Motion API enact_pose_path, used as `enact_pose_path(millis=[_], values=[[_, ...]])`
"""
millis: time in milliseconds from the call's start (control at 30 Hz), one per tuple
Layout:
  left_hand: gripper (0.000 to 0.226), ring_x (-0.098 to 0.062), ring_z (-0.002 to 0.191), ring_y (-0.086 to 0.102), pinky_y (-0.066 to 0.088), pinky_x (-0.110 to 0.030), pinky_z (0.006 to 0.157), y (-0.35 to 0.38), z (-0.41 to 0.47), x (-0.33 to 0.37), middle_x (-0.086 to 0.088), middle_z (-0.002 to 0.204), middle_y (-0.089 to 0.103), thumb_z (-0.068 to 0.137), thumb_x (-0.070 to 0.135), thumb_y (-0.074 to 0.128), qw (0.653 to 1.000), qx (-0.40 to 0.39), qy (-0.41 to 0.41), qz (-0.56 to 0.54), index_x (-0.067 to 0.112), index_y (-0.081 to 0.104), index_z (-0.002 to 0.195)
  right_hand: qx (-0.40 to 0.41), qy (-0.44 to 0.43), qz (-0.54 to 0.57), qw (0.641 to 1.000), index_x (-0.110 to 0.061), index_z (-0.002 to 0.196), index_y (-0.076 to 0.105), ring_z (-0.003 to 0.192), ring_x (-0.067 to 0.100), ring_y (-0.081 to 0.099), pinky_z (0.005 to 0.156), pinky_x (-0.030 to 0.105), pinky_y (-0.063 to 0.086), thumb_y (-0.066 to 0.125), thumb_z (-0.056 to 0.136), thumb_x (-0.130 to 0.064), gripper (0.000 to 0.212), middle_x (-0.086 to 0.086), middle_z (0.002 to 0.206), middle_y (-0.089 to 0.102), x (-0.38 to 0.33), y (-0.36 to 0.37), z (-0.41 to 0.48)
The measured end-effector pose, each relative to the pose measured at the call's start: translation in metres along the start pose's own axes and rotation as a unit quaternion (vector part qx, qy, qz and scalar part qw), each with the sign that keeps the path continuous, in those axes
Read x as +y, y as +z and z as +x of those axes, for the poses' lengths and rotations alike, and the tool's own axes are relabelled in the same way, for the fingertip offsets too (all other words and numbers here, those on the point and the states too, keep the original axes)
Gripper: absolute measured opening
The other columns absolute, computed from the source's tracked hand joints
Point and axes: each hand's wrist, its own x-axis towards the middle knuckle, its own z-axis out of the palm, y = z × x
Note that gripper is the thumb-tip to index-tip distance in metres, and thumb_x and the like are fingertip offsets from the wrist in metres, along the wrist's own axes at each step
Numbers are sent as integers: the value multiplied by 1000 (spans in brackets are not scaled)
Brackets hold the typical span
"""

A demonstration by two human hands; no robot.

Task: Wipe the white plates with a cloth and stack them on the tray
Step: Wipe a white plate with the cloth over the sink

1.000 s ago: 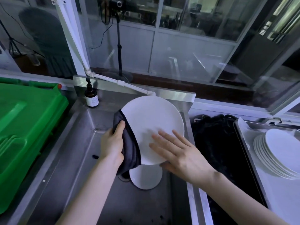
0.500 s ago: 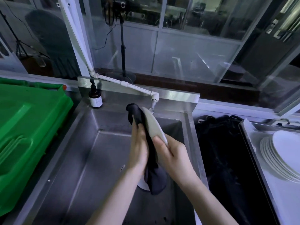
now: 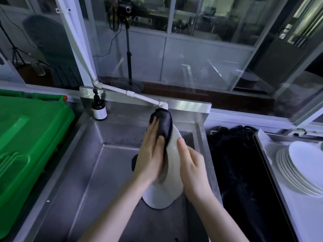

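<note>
Over the steel sink (image 3: 70,180) I hold a white plate (image 3: 173,154) nearly on edge. My right hand (image 3: 190,165) grips its right side, thumb on the rim. My left hand (image 3: 150,154) presses a dark cloth (image 3: 164,123) flat against the plate's left face; the cloth drapes over the top rim. Another white plate (image 3: 157,198) lies in the sink below, partly hidden by my hands. A stack of several white plates (image 3: 300,165) sits on the metal tray (image 3: 262,154) at the right.
A brown pump bottle (image 3: 99,109) stands at the sink's back left corner. A white pipe with a tap (image 3: 162,104) ends just above the cloth. A green plastic crate (image 3: 26,140) fills the left. A dark bin (image 3: 241,172) lies between sink and tray.
The plate turned from facing me to nearly edge-on. My left hand slid the cloth up the plate's face to its top rim. My right hand shifted to grip the right edge.
</note>
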Motion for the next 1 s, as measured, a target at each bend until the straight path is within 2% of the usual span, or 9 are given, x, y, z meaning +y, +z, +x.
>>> enact_pose_path(millis=[100, 200, 400, 467, 567, 667, 800, 867, 1000], values=[[54, -12, 151, 12, 20, -47, 121, 11, -29, 2, 10, 164, 17, 100, 25, 34, 990, -24, 109, 85, 26, 26, 154, -6, 29, 42, 999, -19, 87, 76, 86, 10, 71, 75, 29, 55, 45, 95, -54, 48, -3, 86, 76, -1, -2, 11], [54, -15, 152, 12, 21, -51, 120, 11, -28, 4, 9, 164, 16, 101, 26, 33, 984, -34, 144, 95, 27, 23, 154, -40, 23, 64, 997, -32, 97, 79, 100, 13, 73, 81, 26, 57, 46, 95, -56, 41, 1, 98, 79, -5, -3, 11], [58, -6, 147, 25, 20, -42, 121, -3, 12, 1, 6, 159, 30, 95, 35, 33, 998, 11, -46, -35, 27, 31, 152, -45, -12, -35, 998, -15, 92, 69, 76, 6, 62, 69, 34, 50, 61, 91, -46, 32, 0, 79, 72, -3, -5, -4], [52, -9, 148, 22, 19, -43, 122, -1, 1, -1, 6, 160, 28, 98, 37, 36, 1000, 6, 18, -15, 38, 27, 149, -46, -42, -47, 997, -21, 118, 71, 104, 4, 67, 89, 29, 54, 62, 98, -22, 22, -5, 109, 75, -6, -12, -1], [50, -11, 151, 15, 19, -47, 121, 8, -24, -4, 19, 162, 18, 104, 44, 31, 988, -28, 138, 66, 50, 17, 152, -26, -66, -68, 995, -18, 147, 47, 133, -4, 48, 113, 21, 38, 57, 99, -2, 52, -12, 144, 55, -13, -17, 6], [50, -7, 150, 14, 15, -52, 121, 3, -12, -7, 21, 161, 19, 104, 41, 29, 981, -40, 147, 124, 50, 17, 151, -36, -89, -58, 994, -22, 144, 49, 134, -2, 49, 115, 26, 38, 55, 99, 3, 52, -14, 143, 56, -11, -18, 4], [41, -7, 147, 27, 18, -23, 119, -15, 12, -8, 17, 153, 32, 103, 28, 38, 997, -51, 26, 50, 43, 30, 140, -31, -43, -10, 999, -31, 138, 57, 134, 5, 51, 116, 44, 39, 57, 100, -6, 46, -18, 138, 61, -9, -29, -3], [44, -6, 148, 21, 17, -24, 120, -20, 7, -13, 16, 154, 29, 105, 22, 40, 996, -66, 1, 56, 43, 26, 141, -28, -13, 25, 999, -32, 134, 62, 133, 7, 52, 116, 47, 38, 57, 100, -7, 42, -19, 135, 62, -9, -38, -2], [51, -8, 151, 12, 12, -33, 121, -16, -14, -14, 15, 162, 19, 103, 33, 33, 958, -119, 178, 190, 37, 18, 152, -24, 52, 88, 994, -28, 129, 66, 129, 23, 58, 115, 55, 38, 56, 98, -7, 38, -1, 131, 68, -8, -49, 5]])
